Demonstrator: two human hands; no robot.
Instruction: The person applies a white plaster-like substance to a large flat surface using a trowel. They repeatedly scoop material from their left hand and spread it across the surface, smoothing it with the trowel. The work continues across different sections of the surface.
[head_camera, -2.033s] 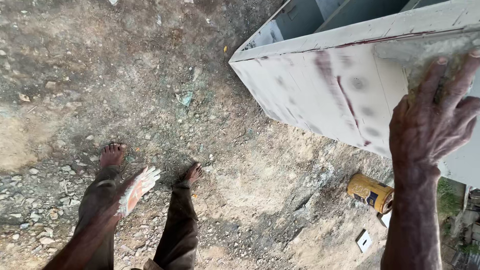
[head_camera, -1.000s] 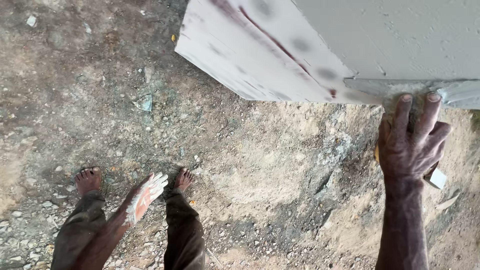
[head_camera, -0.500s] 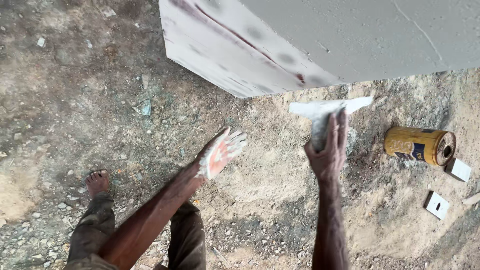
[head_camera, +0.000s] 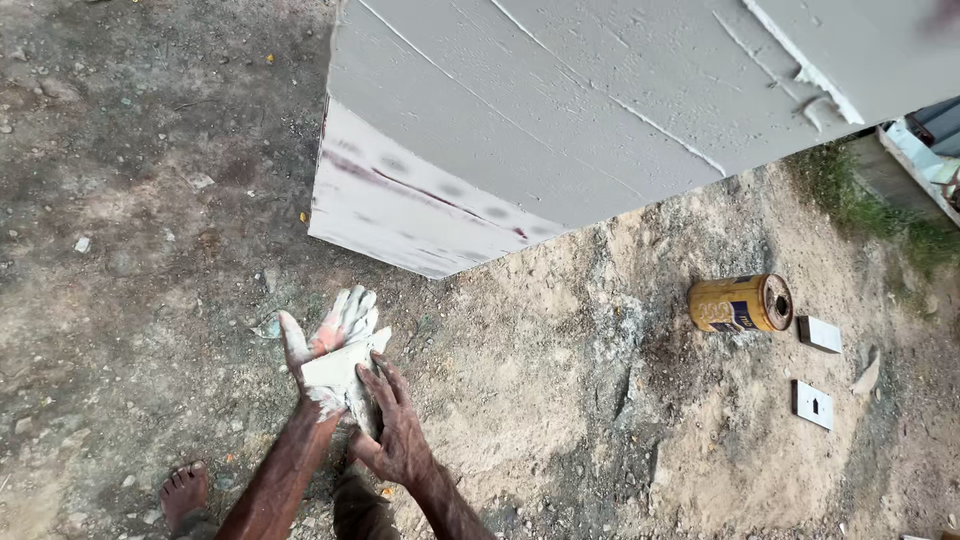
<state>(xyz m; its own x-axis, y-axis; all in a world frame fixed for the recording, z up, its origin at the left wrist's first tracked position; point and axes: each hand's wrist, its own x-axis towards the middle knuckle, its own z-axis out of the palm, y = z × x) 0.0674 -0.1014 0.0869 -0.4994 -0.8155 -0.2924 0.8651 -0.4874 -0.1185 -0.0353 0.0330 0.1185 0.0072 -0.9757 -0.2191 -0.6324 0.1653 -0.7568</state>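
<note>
Big flat board (head_camera: 620, 90) fills the top, 11 to 2 o'clock: grey, smooth, w/ thin scored lines & a whitish front face (head_camera: 400, 215) streaked w/ a dark reddish line & faint grey spots. Edges straight, corner points down toward centre.

Ground (head_camera: 140, 250): packed dirt, dark & pebbly at 9 o'clock, paler & sandy w/ grey powder smears at 4–5 o'clock. Grass patch (head_camera: 860, 200) at 2–3 o'clock.

Yellow tin can (head_camera: 738, 303) lies on its side at 3 o'clock, cylindrical, rusty rim. Just right of it a small white rectangular plate (head_camera: 820, 334); a second white plate (head_camera: 812, 404) w/ a dark slot sits below, apart.

Left hand (head_camera: 330, 335) at 7 o'clock, palm up, fingers spread, coated in whitish paste. On it lies a pale, stiff folded sheet (head_camera: 338, 378), approx rectangular, dusty. Right hand (head_camera: 395, 425) lies over the sheet's lower edge, fingers flat & slightly spread, pressing it against the left palm; no pinch seen.

Bare foot (head_camera: 185, 492) at 7 o'clock, bottom edge, toes in the dirt.
</note>
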